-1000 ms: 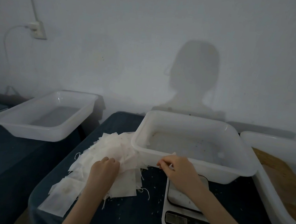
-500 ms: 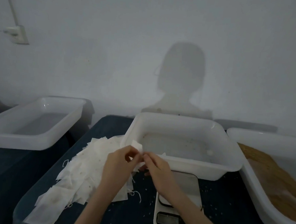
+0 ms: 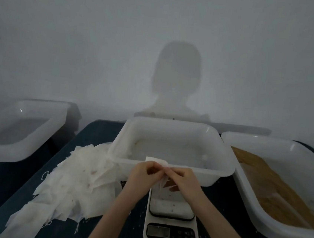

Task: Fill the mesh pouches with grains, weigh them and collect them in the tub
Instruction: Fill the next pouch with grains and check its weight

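Here the dark blue counter (image 3: 96, 137) carries three white translucent plastic tubs. The right-hand tub (image 3: 268, 233) at the counter's right edge holds the golden-brown grains (image 3: 272, 191), banked against its right side. The middle tub (image 3: 223, 165) at the far edge looks empty but for a few specks, and a third tub (image 3: 3, 153) stands apart on a lower surface to the left. A loose heap of flat white mesh pouches (image 3: 72, 183) spreads along the counter's left edge, touching the middle tub's near left corner. A white digital kitchen scale (image 3: 169, 234) sits near the front edge with nothing on its platform.

Above the scale, just before the middle tub's near wall, both hands meet on one white mesh pouch (image 3: 157, 160). The left hand (image 3: 142, 177) and the right hand (image 3: 182, 181) each pinch it with curled fingers (image 3: 152, 168), its top edge showing above the knuckles; whether its mouth is parted yet cannot be told.

The step in hand appears to be opening an empty pouch, the start of a fill cycle. The next move probably calls for spreading the mouth, carrying it right to the grains and scooping without spilling, then weighing on the scale.
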